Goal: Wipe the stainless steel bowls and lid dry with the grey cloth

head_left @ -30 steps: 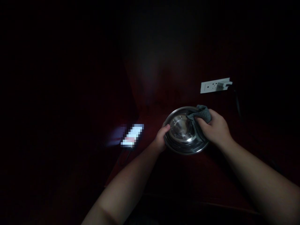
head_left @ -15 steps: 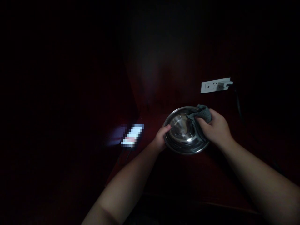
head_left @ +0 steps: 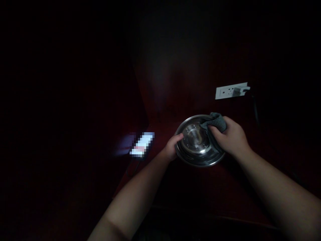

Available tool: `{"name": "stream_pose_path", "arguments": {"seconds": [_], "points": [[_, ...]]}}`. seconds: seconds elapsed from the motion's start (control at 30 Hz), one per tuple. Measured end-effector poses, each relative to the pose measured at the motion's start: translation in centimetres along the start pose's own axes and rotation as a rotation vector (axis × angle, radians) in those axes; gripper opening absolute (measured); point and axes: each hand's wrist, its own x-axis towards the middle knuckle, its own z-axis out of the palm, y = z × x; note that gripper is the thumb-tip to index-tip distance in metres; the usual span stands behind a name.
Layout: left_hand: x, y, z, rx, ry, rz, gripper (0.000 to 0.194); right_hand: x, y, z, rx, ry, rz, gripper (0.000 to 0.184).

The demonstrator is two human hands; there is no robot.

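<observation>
Hands grip bowl rim, wall near.

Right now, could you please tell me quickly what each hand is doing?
Left hand: closed on the rim of the bowl.
Right hand: closed on the cloth, pressing it inside the bowl.

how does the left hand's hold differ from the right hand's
The left hand grips the round shiny steel bowl bare, by its left rim. The right hand holds a bunched grey cloth against the bowl's upper right rim, not bare metal. Both hands are closed on the bowl.
</observation>
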Motion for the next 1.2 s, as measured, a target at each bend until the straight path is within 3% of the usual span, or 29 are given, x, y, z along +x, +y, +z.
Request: {"name": "stream_pose_path", "arguments": {"seconds": [0.2,0.47,0.73,0.9,1.2], "points": [[-0.1,0.2,0.1,-0.001,-0.014,0.032,0.040,0.0,-0.2,-0.1,0.015,-0.006,0.016,0.014],[0.0,-0.4,-0.2,-0.073,-0.035,0.201,0.044,0.1,0.2,0.5,0.157,0.047,0.290,0.025],[0.4,-2.1,-1.1,0.013,0.024,0.057,0.048,0.0,0.4,0.4,0.126,0.052,0.225,0.026],[0.4,-1.7,-1.1,0.020,0.022,0.042,0.046,0.0,0.3,0.4,0.136,0.058,0.201,0.024],[0.2,-0.4,-1.7,0.078,-0.081,-0.048,0.047,0.0,-0.2,0.0,0.118,-0.009,0.191,0.024]]}}
